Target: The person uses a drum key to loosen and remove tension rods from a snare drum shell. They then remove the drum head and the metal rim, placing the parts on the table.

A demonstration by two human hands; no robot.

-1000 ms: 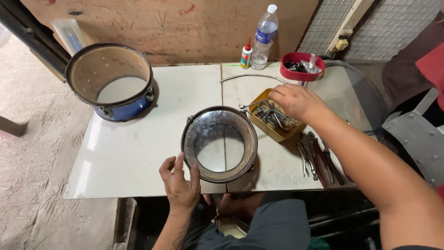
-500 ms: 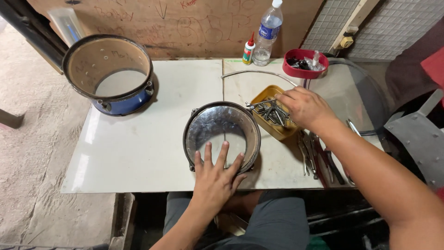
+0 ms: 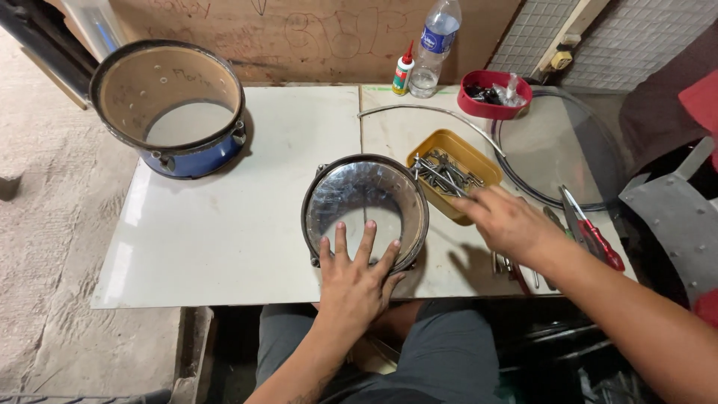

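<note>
A small drum shell with a dark rim and shiny inside stands open-side up at the middle of the white table. My left hand lies flat on its near rim, fingers spread, reaching into the opening. My right hand hovers at the near corner of a yellow tray full of metal bolts, its fingertips pointing at the tray. It is blurred, and whether it holds a bolt is hidden.
A larger blue drum shell stands at the back left. A clear drumhead with hoop lies right, with red-handled pliers and other tools near it. A red bowl, a bottle and a glue bottle line the back.
My left hand slid from the shell's left side to its near rim and flattened. My right hand drew back from the middle of the yellow tray to its near corner.
</note>
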